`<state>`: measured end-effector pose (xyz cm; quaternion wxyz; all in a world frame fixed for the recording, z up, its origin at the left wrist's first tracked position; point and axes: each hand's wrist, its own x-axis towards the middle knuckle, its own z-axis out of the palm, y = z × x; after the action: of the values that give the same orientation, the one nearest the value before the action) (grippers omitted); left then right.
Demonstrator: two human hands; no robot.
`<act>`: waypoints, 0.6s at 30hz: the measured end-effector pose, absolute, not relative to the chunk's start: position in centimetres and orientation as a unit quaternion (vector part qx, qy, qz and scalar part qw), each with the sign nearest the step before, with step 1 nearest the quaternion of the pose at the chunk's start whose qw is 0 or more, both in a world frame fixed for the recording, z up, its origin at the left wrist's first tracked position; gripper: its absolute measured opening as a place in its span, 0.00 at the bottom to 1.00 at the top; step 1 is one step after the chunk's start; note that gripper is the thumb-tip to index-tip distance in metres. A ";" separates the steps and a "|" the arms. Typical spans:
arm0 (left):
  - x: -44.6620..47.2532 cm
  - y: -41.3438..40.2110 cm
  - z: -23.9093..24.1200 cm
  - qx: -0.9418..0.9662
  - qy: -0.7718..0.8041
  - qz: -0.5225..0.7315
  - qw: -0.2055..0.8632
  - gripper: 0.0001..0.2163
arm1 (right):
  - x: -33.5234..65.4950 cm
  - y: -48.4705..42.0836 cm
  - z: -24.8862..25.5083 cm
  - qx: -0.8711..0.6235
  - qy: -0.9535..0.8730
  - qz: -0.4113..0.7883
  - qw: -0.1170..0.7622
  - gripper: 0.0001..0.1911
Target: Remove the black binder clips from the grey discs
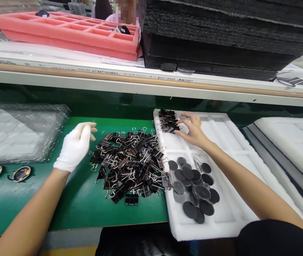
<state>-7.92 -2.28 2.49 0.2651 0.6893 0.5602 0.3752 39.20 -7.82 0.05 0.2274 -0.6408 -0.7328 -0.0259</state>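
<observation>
A large heap of black binder clips (130,163) with silver wire handles lies on the green table (87,209). My left hand (74,145), in a white glove with bare fingertips, hovers at the heap's left edge, its fingers loosely bent and slightly apart, holding nothing that shows. My bare right hand (194,131) reaches over the white foam tray (210,227). Its thumb and index finger close around a binder clip at the right side of a neat group of clips (167,119) in the tray's far left corner; the other fingers are spread. Dark round discs (194,186) lie loosely in the tray's near part.
Clear plastic trays (26,131) stand on the left, with two round lens-like pieces (22,174) before them. More white foam (295,142) is stacked at right. On the shelf above are a pink foam tray (74,35) and stacked black foam (220,35). A person is behind.
</observation>
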 end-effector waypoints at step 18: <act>-9.7 -2.9 3.1 0.680 0.581 0.385 0.227 0.17 | 40.7 -8.9 -0.6 -0.614 -0.756 -0.101 0.205 0.18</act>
<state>-9.75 -2.91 3.11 0.2267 0.6798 0.5814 0.3853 40.67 -8.93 -0.57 0.2050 -0.6135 -0.7559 -0.1012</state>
